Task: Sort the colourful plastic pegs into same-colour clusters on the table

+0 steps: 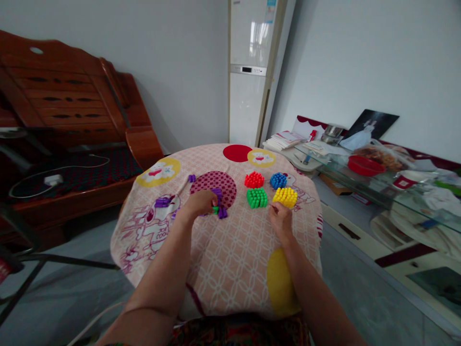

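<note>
My left hand [202, 202] is closed over small purple pieces [222, 213] on the cloth. A small green piece [215, 210] shows right by its fingertips; whether the fingers grip it is hidden. My right hand [281, 220] is pinched just in front of a block of upright yellow pegs [285, 197]. What it holds, if anything, is too small to make out. Beside the yellow block stand tight groups of green pegs [257, 198], red pegs [254, 179] and blue pegs [278, 180]. More purple pieces [163, 202] lie left of my left hand.
The round table wears a patterned pink cloth [230, 259]. A wooden bench [72, 101] stands to the left, a white upright cabinet unit [248, 96] behind. On the right, a glass-topped stand [406, 192] carries papers [284, 139] and a red bowl [365, 166].
</note>
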Demonstrator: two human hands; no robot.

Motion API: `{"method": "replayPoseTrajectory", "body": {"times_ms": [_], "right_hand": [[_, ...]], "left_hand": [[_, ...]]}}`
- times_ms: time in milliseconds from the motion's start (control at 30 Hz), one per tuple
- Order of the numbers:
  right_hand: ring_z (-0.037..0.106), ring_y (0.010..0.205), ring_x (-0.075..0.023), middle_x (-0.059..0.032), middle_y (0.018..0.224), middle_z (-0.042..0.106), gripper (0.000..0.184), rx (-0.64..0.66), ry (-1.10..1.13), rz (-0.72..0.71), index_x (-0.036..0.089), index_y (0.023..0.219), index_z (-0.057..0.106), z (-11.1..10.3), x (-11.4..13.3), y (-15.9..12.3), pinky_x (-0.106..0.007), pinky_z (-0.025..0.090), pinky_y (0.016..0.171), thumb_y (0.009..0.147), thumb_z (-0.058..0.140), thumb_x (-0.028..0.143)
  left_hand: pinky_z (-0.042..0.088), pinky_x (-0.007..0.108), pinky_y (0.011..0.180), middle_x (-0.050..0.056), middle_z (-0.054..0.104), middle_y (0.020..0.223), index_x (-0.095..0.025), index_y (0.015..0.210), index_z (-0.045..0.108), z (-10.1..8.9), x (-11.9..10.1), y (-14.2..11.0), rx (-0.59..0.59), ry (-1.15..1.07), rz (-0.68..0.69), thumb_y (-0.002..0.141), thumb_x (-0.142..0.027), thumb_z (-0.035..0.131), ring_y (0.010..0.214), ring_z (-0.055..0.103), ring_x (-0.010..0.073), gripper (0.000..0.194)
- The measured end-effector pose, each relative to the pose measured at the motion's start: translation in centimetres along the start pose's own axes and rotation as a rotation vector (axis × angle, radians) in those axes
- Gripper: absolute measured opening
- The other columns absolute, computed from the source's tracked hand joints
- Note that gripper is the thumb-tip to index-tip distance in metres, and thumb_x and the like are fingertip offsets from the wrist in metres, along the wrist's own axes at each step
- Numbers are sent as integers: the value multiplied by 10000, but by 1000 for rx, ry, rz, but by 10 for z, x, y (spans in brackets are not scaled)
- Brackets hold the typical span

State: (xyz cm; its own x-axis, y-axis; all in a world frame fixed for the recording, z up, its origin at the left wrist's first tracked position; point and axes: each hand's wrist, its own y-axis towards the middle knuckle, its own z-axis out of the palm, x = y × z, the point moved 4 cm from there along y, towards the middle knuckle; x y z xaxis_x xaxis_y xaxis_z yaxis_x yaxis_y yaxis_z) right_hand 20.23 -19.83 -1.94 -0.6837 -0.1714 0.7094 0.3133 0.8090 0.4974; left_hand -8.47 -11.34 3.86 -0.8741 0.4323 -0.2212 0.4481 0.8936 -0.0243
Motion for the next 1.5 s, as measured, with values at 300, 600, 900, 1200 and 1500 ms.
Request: {"method": "replayPoseTrajectory", "body": {"times_ms": [300, 600, 900, 1200, 1500], "right_hand": [[613, 629, -176, -71, 676, 688, 288, -14, -14, -10, 161, 739, 703, 0, 0, 0, -267, 448, 632, 780, 480, 339], [600, 623, -171, -68, 673, 683, 274, -6, -25, -10, 165, 717, 692, 1, -2, -1, -262, 437, 624, 791, 491, 335], [596, 608, -164, -59, 652, 665, 278, -2, -27, -24, 162, 705, 683, -2, 3, -1, -259, 417, 608, 799, 488, 337], [588, 599, -152, -46, 648, 664, 268, 11, -33, -34, 165, 718, 689, -2, 3, -1, -243, 420, 595, 801, 488, 322], [591, 603, -155, -46, 653, 670, 280, 8, -35, -23, 166, 724, 694, 0, 1, 0, -246, 425, 601, 794, 485, 338]], "left_hand": [[452, 308, 848, 76, 700, 1016, -195, 884, 658, 0, -28, -13, 80, 146, -16, 717, -128, 605, 996, 623, 233, 187], [436, 252, 703, 51, 709, 892, -164, 878, 657, -2, -40, 4, -96, -58, 3, 733, -125, 567, 813, 632, 178, 175], [444, 239, 690, 73, 718, 765, -123, 766, 716, 29, -82, 58, -285, -297, -62, 764, -153, 573, 697, 625, 149, 146], [449, 258, 735, 121, 727, 847, -109, 865, 733, 37, -80, 64, -258, -262, -145, 876, -239, 496, 808, 658, 195, 271], [439, 255, 759, 132, 729, 900, -112, 897, 720, 38, -85, 62, -222, -272, -174, 951, -323, 407, 835, 659, 188, 381]]}}
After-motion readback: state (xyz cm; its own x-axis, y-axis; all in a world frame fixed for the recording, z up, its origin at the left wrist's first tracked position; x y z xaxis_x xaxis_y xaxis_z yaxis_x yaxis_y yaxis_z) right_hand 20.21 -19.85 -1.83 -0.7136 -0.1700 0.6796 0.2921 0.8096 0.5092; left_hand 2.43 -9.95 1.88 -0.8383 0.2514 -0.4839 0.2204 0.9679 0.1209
